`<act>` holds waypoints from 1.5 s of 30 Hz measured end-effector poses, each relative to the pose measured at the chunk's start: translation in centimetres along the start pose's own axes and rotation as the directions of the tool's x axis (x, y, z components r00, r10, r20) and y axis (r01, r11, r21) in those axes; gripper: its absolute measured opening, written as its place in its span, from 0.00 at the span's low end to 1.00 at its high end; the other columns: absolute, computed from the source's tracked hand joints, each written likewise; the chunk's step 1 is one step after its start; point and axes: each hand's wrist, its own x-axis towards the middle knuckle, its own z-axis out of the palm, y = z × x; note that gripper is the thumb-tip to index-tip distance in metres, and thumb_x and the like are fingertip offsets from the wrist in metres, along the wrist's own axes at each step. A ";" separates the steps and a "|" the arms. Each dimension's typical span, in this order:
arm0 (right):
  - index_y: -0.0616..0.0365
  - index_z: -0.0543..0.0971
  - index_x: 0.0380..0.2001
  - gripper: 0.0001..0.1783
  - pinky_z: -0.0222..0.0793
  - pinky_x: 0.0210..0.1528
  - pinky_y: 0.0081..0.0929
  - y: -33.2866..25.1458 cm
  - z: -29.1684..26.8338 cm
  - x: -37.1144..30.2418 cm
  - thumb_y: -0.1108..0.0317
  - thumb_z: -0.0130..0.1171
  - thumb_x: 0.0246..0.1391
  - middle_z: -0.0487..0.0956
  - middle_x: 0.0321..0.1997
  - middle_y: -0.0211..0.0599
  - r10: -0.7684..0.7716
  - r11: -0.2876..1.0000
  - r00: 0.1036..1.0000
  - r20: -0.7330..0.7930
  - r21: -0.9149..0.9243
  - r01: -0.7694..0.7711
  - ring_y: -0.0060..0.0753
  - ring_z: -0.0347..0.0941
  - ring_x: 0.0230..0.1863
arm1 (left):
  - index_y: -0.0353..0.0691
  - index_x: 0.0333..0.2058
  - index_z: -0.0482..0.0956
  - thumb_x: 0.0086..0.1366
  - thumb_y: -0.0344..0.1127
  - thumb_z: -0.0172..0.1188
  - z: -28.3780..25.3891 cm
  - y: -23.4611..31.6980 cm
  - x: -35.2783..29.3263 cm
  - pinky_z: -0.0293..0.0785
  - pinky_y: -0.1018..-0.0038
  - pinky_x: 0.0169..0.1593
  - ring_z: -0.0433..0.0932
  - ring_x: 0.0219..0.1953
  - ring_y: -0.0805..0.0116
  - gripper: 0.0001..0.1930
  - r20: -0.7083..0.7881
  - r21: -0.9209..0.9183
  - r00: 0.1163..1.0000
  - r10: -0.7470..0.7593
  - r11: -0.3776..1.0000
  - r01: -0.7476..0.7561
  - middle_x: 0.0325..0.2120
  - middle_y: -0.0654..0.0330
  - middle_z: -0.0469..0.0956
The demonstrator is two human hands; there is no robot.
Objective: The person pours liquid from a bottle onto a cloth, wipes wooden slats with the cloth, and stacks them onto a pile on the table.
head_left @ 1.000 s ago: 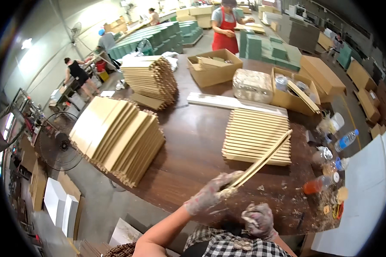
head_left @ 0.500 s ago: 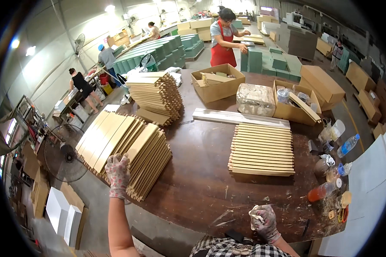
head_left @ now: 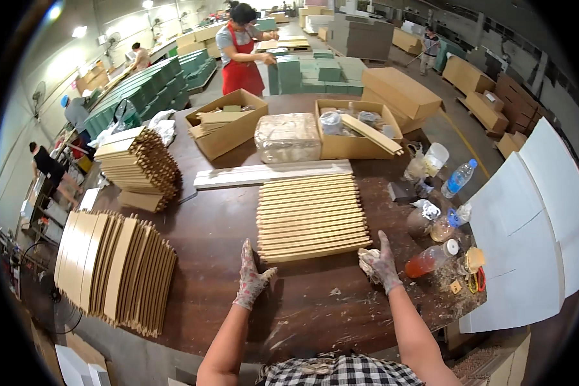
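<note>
On the desk (head_left: 212,241), slats (head_left: 312,219) packed side by side in one close block, each running left to right, with a longer one along the near edge. Just beside the near left corner of the slats, left hand (head_left: 252,278), gloved: fingers straight and pointing away from the body, thumb spread wide, nothing in the grip. Just beside the near right corner of the slats, right hand (head_left: 385,265), also gloved: at least one finger stretched straight, crumpled rag (head_left: 368,260) pinched between thumb and palm. Cannot tell whether touching the slats with either hand.

Directly beyond the slats, white strip (head_left: 273,174); farther beyond, wrapped block (head_left: 288,137), between left box (head_left: 241,138) and right box (head_left: 336,150), both open and loosely filled. Well left of the slats, near stack (head_left: 116,273) of boards, tilted; beyond and left of the slats, far stack (head_left: 135,161), ends jutting unevenly. Right of the slats, red-orange bottle (head_left: 426,260) and, farther off, blue-capped bottle (head_left: 459,179), both leaning in view. Far beyond the slats, co-worker (head_left: 239,61) in red apron, bent over green boxes (head_left: 288,77).
</note>
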 end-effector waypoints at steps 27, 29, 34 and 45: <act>0.59 0.65 0.58 0.42 0.67 0.56 0.28 -5.7 -5.4 -3.5 0.67 0.74 0.38 0.74 0.53 0.38 0.201 0.962 0.823 0.531 0.051 -0.268 0.30 0.69 0.54 | 0.36 0.56 0.69 0.37 0.48 0.79 -6.2 4.8 -1.0 0.69 0.66 0.57 0.73 0.54 0.57 0.47 0.450 0.015 0.881 -0.143 0.988 0.152 0.49 0.51 0.74; 0.61 0.66 0.57 0.39 0.70 0.52 0.26 -6.2 -7.4 -4.5 0.62 0.72 0.43 0.77 0.50 0.41 0.291 0.937 0.698 0.654 -0.049 -0.345 0.28 0.74 0.48 | 0.34 0.56 0.68 0.39 0.49 0.79 -7.6 6.3 -1.9 0.69 0.67 0.57 0.73 0.53 0.60 0.46 0.537 -0.030 0.798 -0.275 0.939 0.343 0.49 0.51 0.75; 0.62 0.80 0.39 0.13 0.73 0.47 0.25 -5.7 -7.7 -4.4 0.67 0.62 0.51 0.78 0.45 0.38 0.315 0.914 0.562 0.765 -0.085 -0.396 0.29 0.76 0.46 | 0.30 0.56 0.70 0.45 0.53 0.74 -7.9 5.5 -3.6 0.70 0.70 0.56 0.74 0.53 0.66 0.44 0.698 -0.008 0.551 -0.457 0.765 0.644 0.50 0.51 0.76; 0.57 0.77 0.50 0.25 0.72 0.52 0.24 -5.8 -10.5 -5.4 0.59 0.67 0.49 0.81 0.42 0.38 0.188 0.982 0.696 0.692 -0.142 -0.124 0.30 0.77 0.47 | 0.33 0.59 0.64 0.48 0.52 0.71 -8.2 7.7 -8.5 0.73 0.62 0.53 0.74 0.51 0.51 0.45 0.463 0.218 0.809 -0.362 0.931 0.292 0.51 0.43 0.69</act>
